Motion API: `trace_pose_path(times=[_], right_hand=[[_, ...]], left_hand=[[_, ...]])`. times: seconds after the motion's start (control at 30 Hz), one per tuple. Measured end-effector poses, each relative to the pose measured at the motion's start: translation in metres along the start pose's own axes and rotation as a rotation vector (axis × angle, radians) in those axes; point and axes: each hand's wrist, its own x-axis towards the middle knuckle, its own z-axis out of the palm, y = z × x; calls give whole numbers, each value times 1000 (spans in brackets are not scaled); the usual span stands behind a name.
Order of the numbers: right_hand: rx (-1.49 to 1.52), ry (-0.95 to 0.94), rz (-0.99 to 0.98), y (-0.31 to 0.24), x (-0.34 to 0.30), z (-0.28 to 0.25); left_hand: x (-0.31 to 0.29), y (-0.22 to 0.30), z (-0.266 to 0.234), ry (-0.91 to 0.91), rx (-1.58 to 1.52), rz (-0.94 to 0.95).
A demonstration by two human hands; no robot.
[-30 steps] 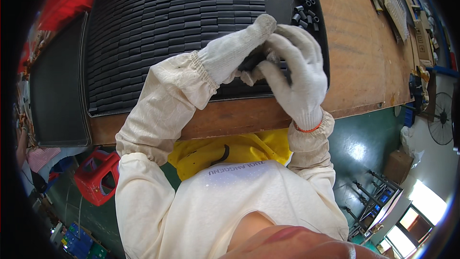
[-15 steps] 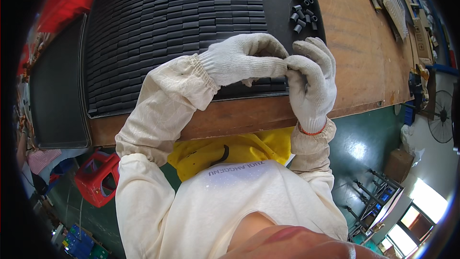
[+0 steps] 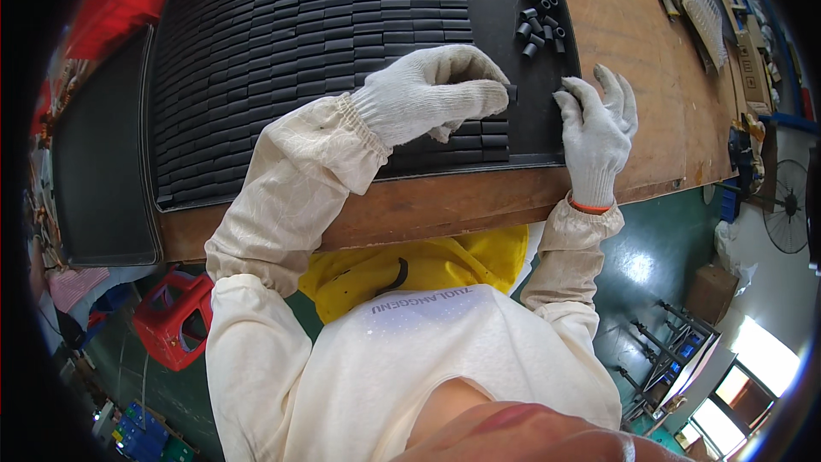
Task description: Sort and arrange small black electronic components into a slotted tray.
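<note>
Both my hands wear white knitted gloves. My left hand [image 3: 436, 92] is closed in a pinch over the near right part of a black tray [image 3: 539, 141]. The end of a short black tube [image 3: 512, 93] sticks out past its fingertips. Close-packed rows of black tubes [image 3: 316, 34] fill most of the tray, and my left hand covers some of them. My right hand [image 3: 599, 124] hovers at the tray's right rim, its fingers apart and nothing seen in them. Loose black tubes [image 3: 539, 4] lie scattered along the tray's far right side.
The wooden table [image 3: 667, 120] extends to the right of the tray. A second black tray [image 3: 103, 162] stands at the left, near a red container [image 3: 120, 0]. A red plastic stool [image 3: 174, 318] is on the floor to the left, and yellow cloth [image 3: 419, 265] lies below the table edge.
My right hand has moved away from my left, to the right, and its fingers have spread. My left hand has shifted slightly; the tube end now shows at its fingertips.
</note>
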Motion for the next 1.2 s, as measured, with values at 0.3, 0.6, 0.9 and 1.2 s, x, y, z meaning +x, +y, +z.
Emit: trace_pose_path(times=[0.3,0.6,0.9,1.2], right_hand=[[239,-21,31,-21,1,-20],[937,-65,153,-59,2,-28],[796,15,15,-62,2,-28],[778,-36,-5,-62,-2,-23]], left_hand=[[2,-2,0,-6,23,15],[1,-2,2,12,152,9],[0,0,-2,-38,61,-5],[0,-1,1,-3,153,11]])
